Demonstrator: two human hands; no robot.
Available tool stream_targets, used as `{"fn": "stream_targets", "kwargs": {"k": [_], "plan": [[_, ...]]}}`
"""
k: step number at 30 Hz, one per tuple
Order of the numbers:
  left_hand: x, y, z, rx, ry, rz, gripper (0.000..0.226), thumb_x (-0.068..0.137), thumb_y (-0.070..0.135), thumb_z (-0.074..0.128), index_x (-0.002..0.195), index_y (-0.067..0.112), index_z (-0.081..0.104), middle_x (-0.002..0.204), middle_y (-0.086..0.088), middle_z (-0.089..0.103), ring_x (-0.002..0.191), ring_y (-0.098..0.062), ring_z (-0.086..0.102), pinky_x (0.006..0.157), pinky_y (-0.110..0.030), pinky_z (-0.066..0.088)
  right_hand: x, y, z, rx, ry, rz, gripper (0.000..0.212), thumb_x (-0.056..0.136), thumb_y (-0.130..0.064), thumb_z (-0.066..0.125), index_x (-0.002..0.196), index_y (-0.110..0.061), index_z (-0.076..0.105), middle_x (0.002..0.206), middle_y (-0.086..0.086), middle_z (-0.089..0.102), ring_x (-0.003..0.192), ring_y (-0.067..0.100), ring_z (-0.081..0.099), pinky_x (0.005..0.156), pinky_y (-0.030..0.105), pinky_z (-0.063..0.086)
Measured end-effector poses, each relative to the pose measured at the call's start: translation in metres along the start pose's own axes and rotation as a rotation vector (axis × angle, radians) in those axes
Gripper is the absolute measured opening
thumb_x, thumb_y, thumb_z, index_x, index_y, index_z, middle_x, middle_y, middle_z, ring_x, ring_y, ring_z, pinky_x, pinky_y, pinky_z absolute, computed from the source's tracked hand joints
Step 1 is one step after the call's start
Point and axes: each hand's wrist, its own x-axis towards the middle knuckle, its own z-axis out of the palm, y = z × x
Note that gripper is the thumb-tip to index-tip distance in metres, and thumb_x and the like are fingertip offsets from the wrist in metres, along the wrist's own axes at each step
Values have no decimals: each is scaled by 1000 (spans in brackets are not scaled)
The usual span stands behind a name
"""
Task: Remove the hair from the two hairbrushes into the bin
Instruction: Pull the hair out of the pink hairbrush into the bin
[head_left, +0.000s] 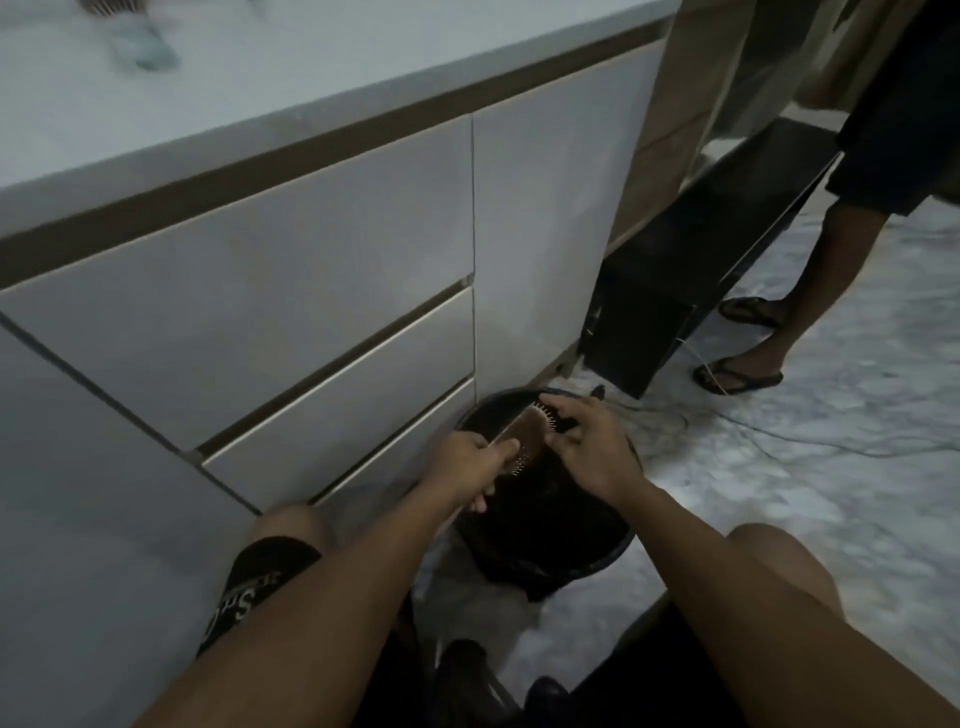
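Note:
A brown hairbrush (525, 435) with pale bristle tips is held over the round black bin (602, 558) on the floor. My left hand (467, 462) grips the brush from the left side. My right hand (587, 447) is at the bristles near the brush's far end, fingers pinched there. Any hair between those fingers is too dark to make out. A second hairbrush (111, 6) lies blurred at the back edge of the white counter, at the top left.
White drawers (311, 270) stand right beside the bin on the left. Another person's legs in sandals (737, 376) stand at the right on the marble floor. A cable (779, 436) runs across the floor behind the bin. My knees frame the bin.

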Motion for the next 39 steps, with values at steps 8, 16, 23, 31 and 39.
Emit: {"fn": "stream_targets", "kwargs": {"k": [8, 16, 23, 31, 39], "plan": [[19, -18, 27, 103, -95, -100, 35, 86, 45, 62, 73, 13, 65, 59, -9, 62, 35, -17, 52, 40, -23, 39, -14, 39, 13, -121, -23, -58, 27, 89, -11, 65, 115, -16, 72, 107, 1, 62, 92, 15, 61, 87, 30, 52], [23, -25, 29, 81, -100, -156, 34, 86, 44, 62, 77, 12, 66, 63, -10, 62, 37, -17, 51, 37, -20, 36, -3, 48, 15, 14, 115, 141, 12, 88, -11, 67, 94, -14, 77, 85, -6, 64, 75, 6, 58, 78, 22, 49], [25, -27, 29, 124, -117, -158, 33, 88, 44, 60, 80, 12, 66, 65, -9, 64, 40, -17, 53, 40, -22, 38, -5, 45, 20, 241, -106, 168, 52, 77, -2, 67, 124, -26, 62, 109, -2, 58, 88, 13, 63, 84, 31, 56], [25, -30, 27, 126, -138, -149, 34, 89, 44, 60, 81, 11, 66, 65, -8, 63, 40, -16, 53, 38, -21, 38, -6, 46, 27, 129, 41, 126, 20, 87, -4, 66, 94, -17, 78, 97, -2, 68, 90, 11, 66, 88, 32, 57], [24, -23, 24, 156, -144, -118, 30, 90, 40, 58, 76, 13, 62, 63, -9, 62, 39, -18, 53, 40, -22, 40, -8, 41, 24, 238, -12, 201, 36, 79, -8, 69, 110, -27, 70, 111, -4, 58, 94, 18, 65, 88, 43, 57]]}}
